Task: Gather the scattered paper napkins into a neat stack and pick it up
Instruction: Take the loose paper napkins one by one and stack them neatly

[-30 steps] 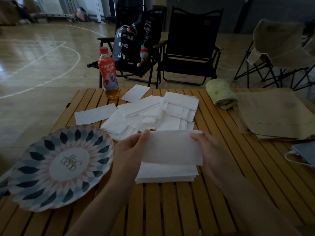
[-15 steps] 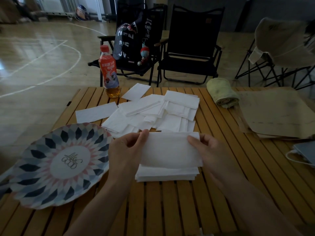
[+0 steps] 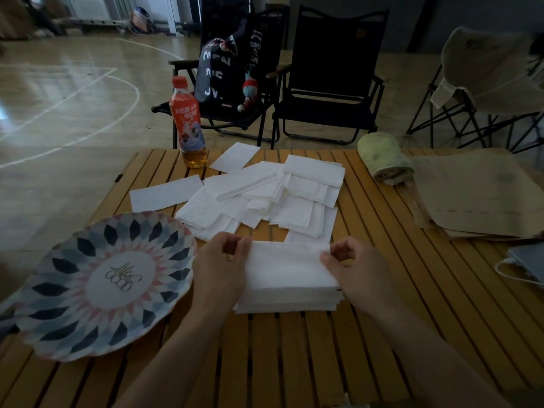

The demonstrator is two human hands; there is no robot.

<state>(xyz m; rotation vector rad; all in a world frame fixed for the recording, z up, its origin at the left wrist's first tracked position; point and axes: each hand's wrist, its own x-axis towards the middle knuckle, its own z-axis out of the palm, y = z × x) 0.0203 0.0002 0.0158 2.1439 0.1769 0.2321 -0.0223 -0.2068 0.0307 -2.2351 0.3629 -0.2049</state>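
Near the front edge of the slatted wooden surface [image 3: 294, 363], the left hand [image 3: 219, 269] and the right hand [image 3: 357, 272] are set apart, each pinching one short end of the same white napkin [image 3: 285, 265] between thumb and curled fingers. The sheet stretches flat between them, directly over the stack of napkins [image 3: 288, 303], which lies squared up on the surface just under the hands; whether the held sheet already rests fully on the stack cannot be told. Just beyond the stack, toward the middle of the surface, the scattered napkins [image 3: 265, 195] lie in a loose, overlapping heap, some folded, some in small bundles. A single napkin [image 3: 166, 192] lies flat at the left of that heap, and another one [image 3: 235, 157] lies near the far edge. Beside the left hand, a large patterned plate [image 3: 100, 284] sits tilted at the left edge, its rim jutting past the surface. A drink bottle [image 3: 188, 125] with a red cap stands upright at the far edge, close to the far napkin. Toward the far right corner lies a rolled pale green towel [image 3: 384, 157], touching a pile of brown paper sheets [image 3: 477, 195]. At the right edge a grey device [image 3: 530, 259] with a white cable is partly in view. Behind the surface, on the wooden floor, stand two black folding chairs [image 3: 332, 75], the left one holding a dark printed bag [image 3: 226, 66].
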